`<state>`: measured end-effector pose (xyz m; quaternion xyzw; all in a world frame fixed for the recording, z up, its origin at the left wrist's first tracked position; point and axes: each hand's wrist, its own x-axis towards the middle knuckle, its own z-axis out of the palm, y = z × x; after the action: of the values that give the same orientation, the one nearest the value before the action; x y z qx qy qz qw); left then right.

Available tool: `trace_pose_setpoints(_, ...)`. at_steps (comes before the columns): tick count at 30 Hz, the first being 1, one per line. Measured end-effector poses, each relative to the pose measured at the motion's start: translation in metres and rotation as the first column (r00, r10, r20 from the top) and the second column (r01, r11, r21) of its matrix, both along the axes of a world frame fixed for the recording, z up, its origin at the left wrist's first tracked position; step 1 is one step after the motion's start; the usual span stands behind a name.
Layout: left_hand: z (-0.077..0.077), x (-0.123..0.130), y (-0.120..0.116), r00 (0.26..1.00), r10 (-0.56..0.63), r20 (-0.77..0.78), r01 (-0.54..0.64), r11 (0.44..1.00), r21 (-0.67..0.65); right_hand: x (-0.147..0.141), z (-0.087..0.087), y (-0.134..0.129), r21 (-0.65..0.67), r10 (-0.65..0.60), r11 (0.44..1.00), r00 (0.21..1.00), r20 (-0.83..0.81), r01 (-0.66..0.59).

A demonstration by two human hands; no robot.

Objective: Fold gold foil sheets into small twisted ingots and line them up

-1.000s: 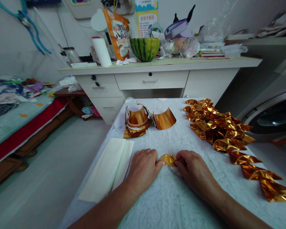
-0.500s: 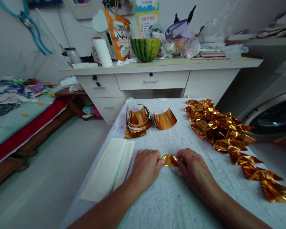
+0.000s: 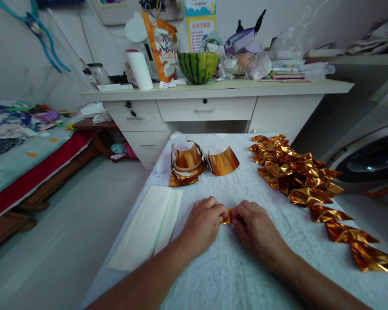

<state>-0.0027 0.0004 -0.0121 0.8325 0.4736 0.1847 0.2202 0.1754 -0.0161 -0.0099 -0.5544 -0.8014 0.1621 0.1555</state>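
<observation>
A small piece of gold foil paper lies between my two hands, low over the cloth-covered table. My left hand pinches its left end with thumb and fingers. On the other end my right hand is closed, its fingertips partly hidden behind the knuckles. Only a short strip of the foil shows between them. Beyond my hands stand curled gold foil sheets, with another curved gold sheet beside them. To the right is a long heap of folded gold foil pieces.
A folded cream paper lies on the table, left of my left arm. Behind stands a white desk bearing a halved watermelon, an orange bag and a paper roll. A washing machine is at the right.
My hands have come closer together, and less of the gold foil shows between them. The left hand has shifted slightly right and the right hand slightly left.
</observation>
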Motion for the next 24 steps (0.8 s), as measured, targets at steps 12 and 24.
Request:
trace_pose_setpoints(12, -0.004, -0.006, 0.005, 0.998, -0.035, 0.047, 0.037, 0.999, -0.04, -0.014, 0.004, 0.005, 0.004, -0.068, 0.998, 0.965, 0.252, 0.069)
trace_pose_setpoints(24, -0.005, -0.002, 0.006, 0.996, 0.036, 0.08, -0.031, 0.998, -0.061, -0.007, -0.001, 0.007, -0.018, -0.043, 0.999, 0.981, 0.187, 0.047)
